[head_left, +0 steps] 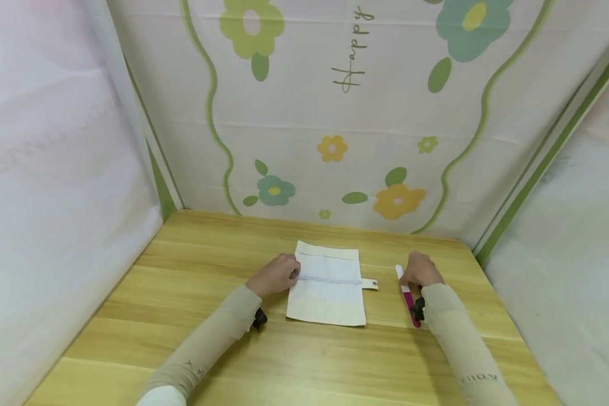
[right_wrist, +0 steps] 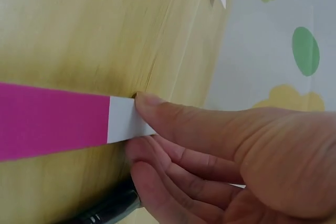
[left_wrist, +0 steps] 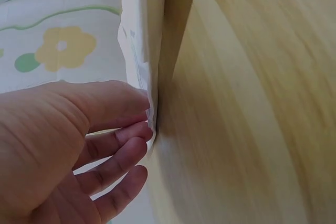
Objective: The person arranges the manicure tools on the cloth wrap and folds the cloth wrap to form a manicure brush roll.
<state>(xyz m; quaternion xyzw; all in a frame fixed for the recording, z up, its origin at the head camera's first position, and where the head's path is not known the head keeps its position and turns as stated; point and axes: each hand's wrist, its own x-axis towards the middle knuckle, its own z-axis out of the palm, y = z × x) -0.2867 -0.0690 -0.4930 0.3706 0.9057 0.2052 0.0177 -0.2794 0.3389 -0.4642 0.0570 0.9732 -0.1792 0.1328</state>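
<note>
An unfolded cream case (head_left: 330, 307) with white inner flaps and a snap strap (head_left: 369, 283) lies flat on the table. My left hand (head_left: 276, 275) is at the case's left edge; in the left wrist view the thumb and forefinger of the left hand (left_wrist: 79, 140) pinch that thin edge. Right of the strap, my right hand (head_left: 421, 269) holds a nail file (head_left: 410, 304), long and flat with rounded ends, part white and part magenta. The right wrist view shows the right hand (right_wrist: 210, 156) pinching the white part of the nail file (right_wrist: 52, 121) between thumb and fingers.
The wooden table (head_left: 304, 361) reaches back to a white flowered cloth (head_left: 294, 113). Cloth panels also stand along the left (head_left: 56, 197) and right sides. Each wrist carries a small black device (head_left: 259, 318) under the sleeve cuff.
</note>
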